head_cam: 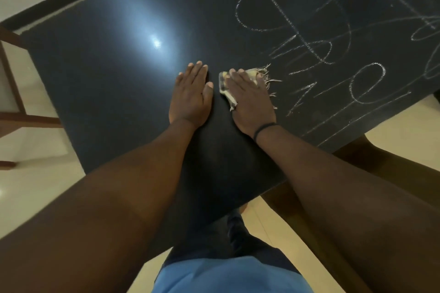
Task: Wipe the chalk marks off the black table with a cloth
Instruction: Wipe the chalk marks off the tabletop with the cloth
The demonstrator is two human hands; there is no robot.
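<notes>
A person's right hand (250, 100) presses a small, pale yellowish cloth with a frayed, fringed edge (258, 76) flat against the glossy black tabletop (107, 74), fingers straight and spread over it rather than curled around it, while the left hand (191, 96) rests just beside it, palm down, fingers straight, holding nothing. White chalk marks of loops and lines (321, 31) begin just beyond the cloth's fringe and run away from both hands across the far side of the table. With only a flat palm holding it, the cloth could bunch or slide out from under the fingers, and so little fabric may smear chalk instead of lifting it. Most of the cloth is hidden beneath the hand; the marks are cut off at the frame's edge, and a bright glare may mask faint residue on the side of the left hand.
</notes>
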